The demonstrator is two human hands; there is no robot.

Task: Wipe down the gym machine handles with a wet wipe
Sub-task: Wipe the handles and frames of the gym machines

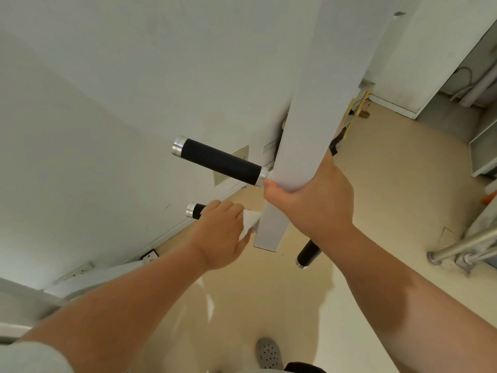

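Observation:
A white machine bar (pixel 309 125) hangs down the middle of the view, with black grip handles sticking out sideways. The upper left handle (pixel 219 160) is bare, with a silver end cap. My left hand (pixel 220 234) grips the lower left handle (pixel 195 210) with a white wet wipe (pixel 250 220) bunched under the fingers; only the handle's silver tip shows. My right hand (pixel 314 200) grips the bar itself, thumb wrapped around its front. A lower right handle (pixel 308 254) pokes out below my right wrist.
A white wall (pixel 107 103) stands close on the left, with sockets along its skirting. Beige floor (pixel 390 184) spreads below. Chrome tubing (pixel 462 246) lies at the right, a doorway beyond it. My grey clog (pixel 269 354) is at the bottom.

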